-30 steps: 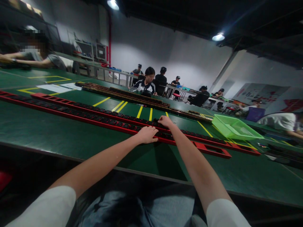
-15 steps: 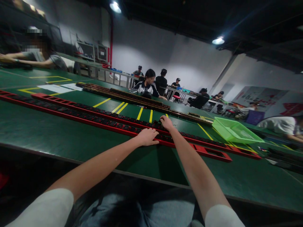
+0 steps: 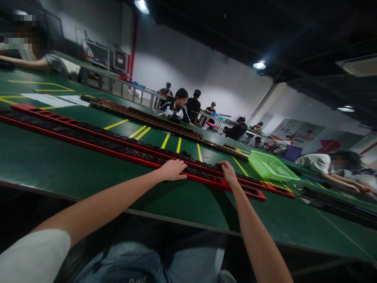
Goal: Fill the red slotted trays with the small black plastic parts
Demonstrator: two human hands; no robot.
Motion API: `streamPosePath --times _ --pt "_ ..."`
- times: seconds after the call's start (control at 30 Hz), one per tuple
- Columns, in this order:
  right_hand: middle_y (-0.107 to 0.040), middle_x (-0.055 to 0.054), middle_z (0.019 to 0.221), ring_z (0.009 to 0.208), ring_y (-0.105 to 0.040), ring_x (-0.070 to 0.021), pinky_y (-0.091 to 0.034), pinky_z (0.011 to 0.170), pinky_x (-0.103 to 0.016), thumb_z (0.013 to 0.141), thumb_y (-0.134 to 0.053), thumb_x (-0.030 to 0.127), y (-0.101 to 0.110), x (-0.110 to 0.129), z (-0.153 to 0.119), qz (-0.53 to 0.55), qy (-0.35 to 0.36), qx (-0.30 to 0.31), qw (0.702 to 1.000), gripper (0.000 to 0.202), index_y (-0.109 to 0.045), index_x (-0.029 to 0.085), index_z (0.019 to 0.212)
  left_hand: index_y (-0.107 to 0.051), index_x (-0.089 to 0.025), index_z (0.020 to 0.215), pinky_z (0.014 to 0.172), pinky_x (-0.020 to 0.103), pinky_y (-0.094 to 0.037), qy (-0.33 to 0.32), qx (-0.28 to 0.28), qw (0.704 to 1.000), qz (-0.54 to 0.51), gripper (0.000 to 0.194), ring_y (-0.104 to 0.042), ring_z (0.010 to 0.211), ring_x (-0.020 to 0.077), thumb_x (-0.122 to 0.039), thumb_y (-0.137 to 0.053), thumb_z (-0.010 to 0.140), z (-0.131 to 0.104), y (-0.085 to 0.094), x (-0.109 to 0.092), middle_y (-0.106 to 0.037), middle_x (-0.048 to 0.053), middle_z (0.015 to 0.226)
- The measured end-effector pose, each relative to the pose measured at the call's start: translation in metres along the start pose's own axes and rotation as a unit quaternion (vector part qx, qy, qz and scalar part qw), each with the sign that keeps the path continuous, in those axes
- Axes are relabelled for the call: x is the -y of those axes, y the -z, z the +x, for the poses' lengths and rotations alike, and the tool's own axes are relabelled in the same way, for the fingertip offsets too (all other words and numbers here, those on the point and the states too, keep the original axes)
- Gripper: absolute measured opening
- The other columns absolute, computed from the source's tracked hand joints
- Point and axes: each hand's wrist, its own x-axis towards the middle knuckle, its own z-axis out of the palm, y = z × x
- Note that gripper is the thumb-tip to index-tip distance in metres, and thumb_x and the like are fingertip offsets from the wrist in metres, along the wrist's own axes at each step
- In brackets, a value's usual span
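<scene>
Two long red trays with black parts in their slots run side by side across the green table: a near tray (image 3: 138, 160) and a far tray (image 3: 253, 181). My left hand (image 3: 173, 170) lies on the near tray, fingers stretched out and pointing right. Further right, my right hand (image 3: 229, 173) reaches over to the far tray, thumb and fingers closed together at its slots. Something dark shows at those fingertips, too small to name. A small black lump (image 3: 184, 153) sticks up from the far tray, left of my right hand.
Behind the trays lies a stack of long brown strips (image 3: 147, 120). A green plastic basket (image 3: 272, 167) stands at the right, with dark long pieces (image 3: 338, 202) beyond it. White papers (image 3: 47, 100) lie at the left. Several people sit at tables around the room.
My right hand has moved right along the far tray, away from the black lump. My left hand stays on the near tray. The camera view has turned somewhat to the right.
</scene>
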Motion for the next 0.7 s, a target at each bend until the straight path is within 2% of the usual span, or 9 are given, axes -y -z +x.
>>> streamPosePath --times 0.07,0.17,0.3,0.47,0.6,0.7 --pt "-0.065 -0.007 0.087 0.087 -0.059 -0.0244 -0.048 0.088 -0.041 0.078 -0.044 0.039 0.011 -0.009 -0.011 0.007 -0.018 -0.035 0.999 0.028 -0.063 0.020 0.087 -0.057 -0.017 0.134 0.096 0.042 -0.046 0.003 0.005 1.000 0.000 0.057 -0.058 0.117 0.0315 -0.057 -0.049 0.094 -0.001 0.000 0.000 -0.063 0.014 0.128" --pt "-0.063 -0.006 0.083 0.083 -0.057 -0.0242 -0.048 0.083 -0.040 0.081 -0.044 0.045 0.017 -0.012 -0.018 0.008 -0.029 -0.050 0.998 0.032 -0.063 0.020 0.089 -0.057 -0.016 0.136 0.096 0.043 -0.047 0.005 0.005 1.000 0.002 0.059 -0.059 0.117 0.0321 -0.057 -0.049 0.095 -0.001 -0.001 0.000 -0.063 0.014 0.128" --pt "-0.064 -0.006 0.082 0.082 -0.057 -0.0234 -0.048 0.081 -0.038 0.081 -0.048 0.051 0.011 -0.006 -0.021 -0.002 -0.019 -0.021 1.000 0.034 -0.062 0.021 0.084 -0.057 -0.017 0.136 0.094 0.042 -0.047 0.008 0.003 1.000 0.008 0.058 -0.060 0.116 0.0315 -0.056 -0.050 0.094 0.000 -0.001 0.000 -0.063 0.014 0.127" --pt "-0.064 -0.004 0.077 0.075 -0.057 -0.0210 -0.049 0.076 -0.036 0.074 -0.062 0.055 0.002 -0.003 -0.025 0.002 -0.018 0.018 1.000 0.035 -0.061 0.021 0.082 -0.056 -0.017 0.137 0.095 0.042 -0.047 0.007 0.010 1.000 0.005 0.059 -0.059 0.117 0.0317 -0.057 -0.049 0.095 0.000 0.000 -0.001 -0.063 0.015 0.129" --pt "-0.067 -0.005 0.086 0.080 -0.061 -0.0215 -0.051 0.080 -0.037 0.070 -0.069 0.051 0.002 -0.003 -0.029 0.020 -0.013 0.022 0.999 0.040 -0.064 0.020 0.094 -0.056 -0.017 0.138 0.095 0.041 -0.047 0.009 0.012 1.000 0.008 0.059 -0.059 0.117 0.0316 -0.056 -0.049 0.095 0.000 0.001 -0.001 -0.063 0.015 0.129" --pt "-0.069 -0.007 0.093 0.083 -0.063 -0.0221 -0.051 0.085 -0.039 0.070 -0.070 0.050 0.004 -0.002 -0.030 0.015 -0.014 0.037 0.999 0.051 -0.066 0.016 0.108 -0.056 -0.017 0.138 0.094 0.041 -0.047 0.007 0.010 1.000 0.011 0.059 -0.059 0.117 0.0313 -0.057 -0.048 0.095 0.000 0.000 0.000 -0.063 0.015 0.129"
